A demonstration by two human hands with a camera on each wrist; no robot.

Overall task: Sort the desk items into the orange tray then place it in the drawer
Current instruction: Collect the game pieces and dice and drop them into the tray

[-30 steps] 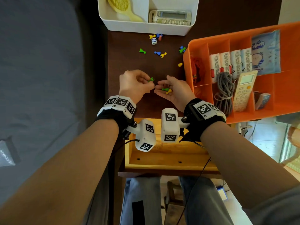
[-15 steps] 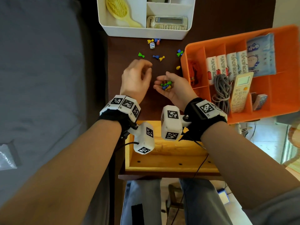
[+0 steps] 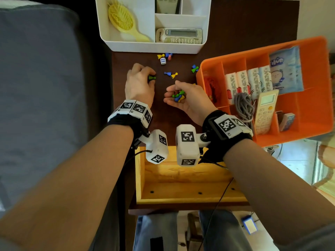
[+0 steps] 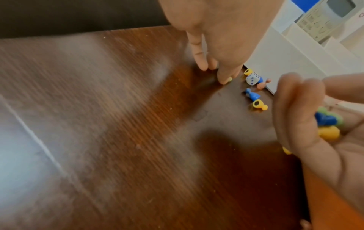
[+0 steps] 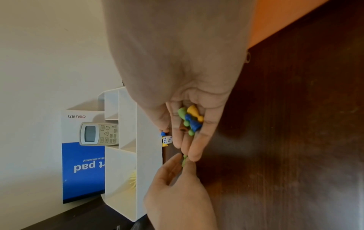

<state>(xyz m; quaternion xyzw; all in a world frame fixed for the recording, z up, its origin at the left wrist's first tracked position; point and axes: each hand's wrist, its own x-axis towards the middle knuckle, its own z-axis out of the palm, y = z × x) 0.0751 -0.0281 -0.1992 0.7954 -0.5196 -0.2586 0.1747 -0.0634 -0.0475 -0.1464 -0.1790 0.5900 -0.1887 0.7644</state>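
"deli" booklet (image 5: pixel 82 155) behind organizer (image 5: pixel 120 155)

A dark wooden surface (image 3: pixel 235 29) stands beside a grey bed (image 3: pixel 39 87) on the left; a pale wall (image 5: pixel 49 46) rises beyond, and a sunlit tiled floor (image 3: pixel 297 163) lies right.

Daylight enters from the right; the head view is sharp centrally and bowed at its edges. The left wrist view shows motion-streaked glare across the counter (image 4: pixel 122 140). The right wrist view is soft, dim.
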